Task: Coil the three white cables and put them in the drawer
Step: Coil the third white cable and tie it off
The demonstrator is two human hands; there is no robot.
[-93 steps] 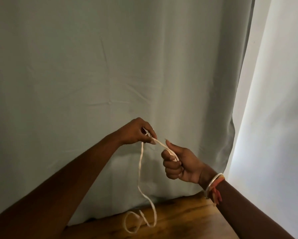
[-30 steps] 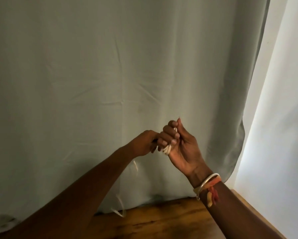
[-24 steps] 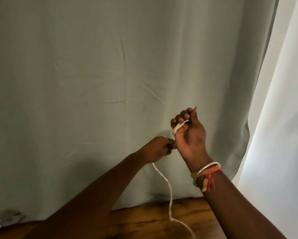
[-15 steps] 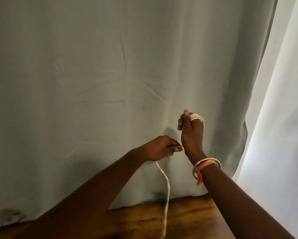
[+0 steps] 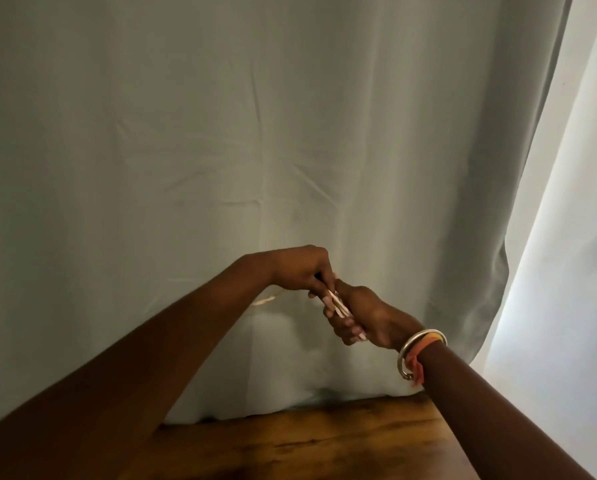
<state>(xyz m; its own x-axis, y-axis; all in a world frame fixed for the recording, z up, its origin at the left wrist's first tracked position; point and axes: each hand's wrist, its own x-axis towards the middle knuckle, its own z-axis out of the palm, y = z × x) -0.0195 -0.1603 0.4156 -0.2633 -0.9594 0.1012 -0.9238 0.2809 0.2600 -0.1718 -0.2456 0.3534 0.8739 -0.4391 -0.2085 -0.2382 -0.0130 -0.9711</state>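
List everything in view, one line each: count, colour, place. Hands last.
curtain: one, grey-green, hangs across the back, down to the wood
pale surface: one, white, right of the curtain; wall or cloth, cannot tell
tabletop: one, brown wood, bottom centre
cable: one seen, white, looped between the two hands; a blurred stretch trails left below the left wrist
bangle: one, silver, right wrist
thread: one, orange, right wrist beside the bangle
left hand: one, centre, grips the cable at the upper end of the loops
right hand: one, just right of the left hand, fingers curled round the loops
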